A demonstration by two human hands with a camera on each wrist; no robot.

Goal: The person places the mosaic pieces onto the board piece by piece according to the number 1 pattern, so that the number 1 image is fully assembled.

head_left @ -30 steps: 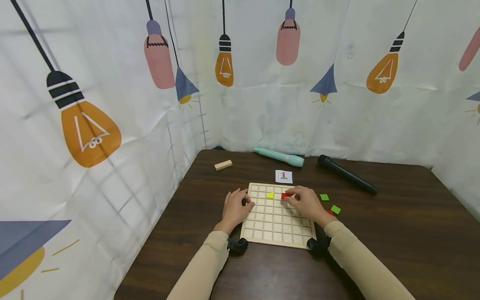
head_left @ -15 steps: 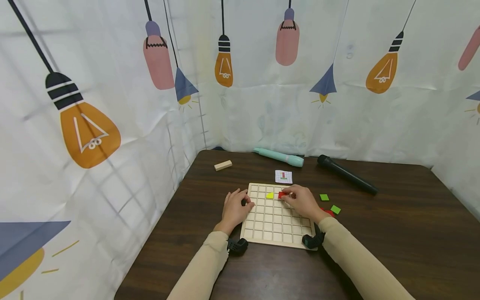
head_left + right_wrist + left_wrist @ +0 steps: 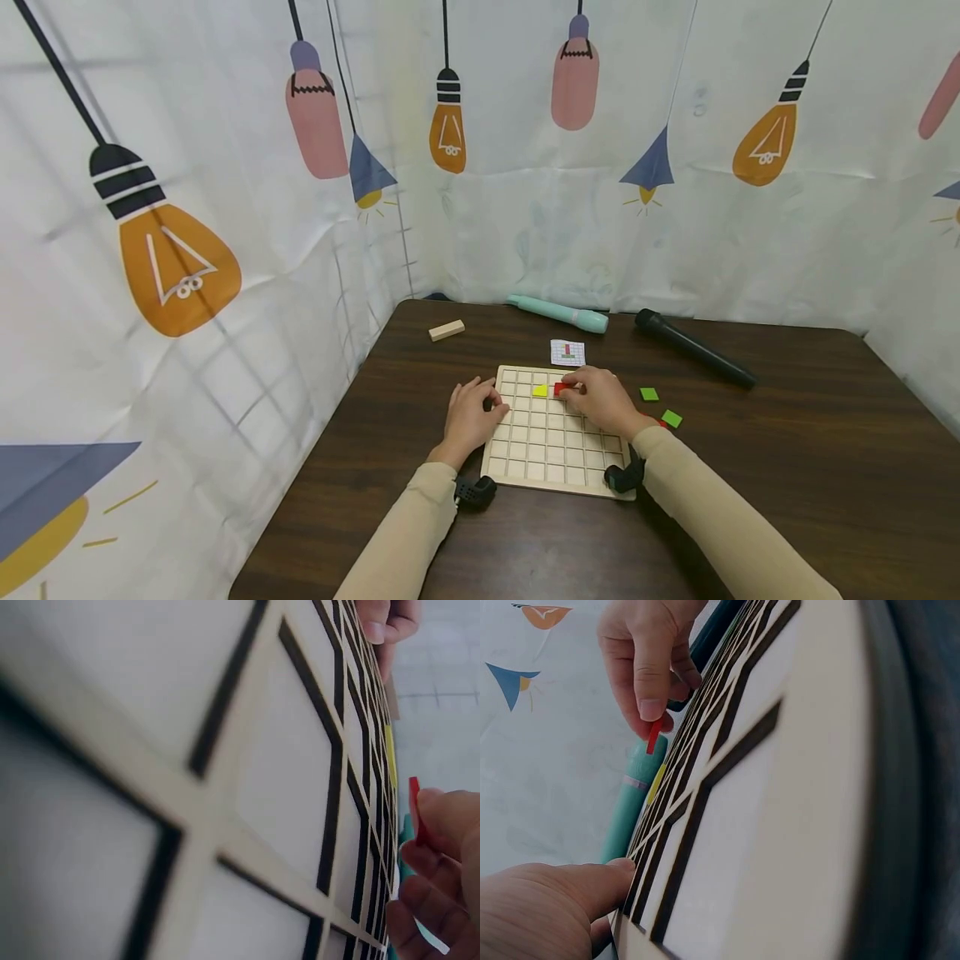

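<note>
A light wooden grid board (image 3: 555, 486) lies on the dark table. My left hand (image 3: 471, 418) grips its left edge between thumb and fingers; in the left wrist view the thumb (image 3: 604, 889) rests right at the rim. Over the upper part of the board, my right hand (image 3: 602, 402) pinches a small flat red tile (image 3: 559, 389) by thumb and fingertips. Seen from the right wrist, the red tile (image 3: 415, 802) stands on edge, a little off the grid. A yellow tile (image 3: 540, 390) sits on the board just left of it.
Two green tiles (image 3: 648, 394) (image 3: 672, 418) lie right of the board, with red tile partly hidden by the right wrist. Behind the board are a printed pattern card (image 3: 567, 352), a wooden block (image 3: 447, 331), a teal wand-like object (image 3: 558, 313) and a black cylinder (image 3: 693, 347).
My right hand has shifted slightly left with the red tile, bringing it closer to the yellow tile. The left hand has stayed at the board's edge.
</note>
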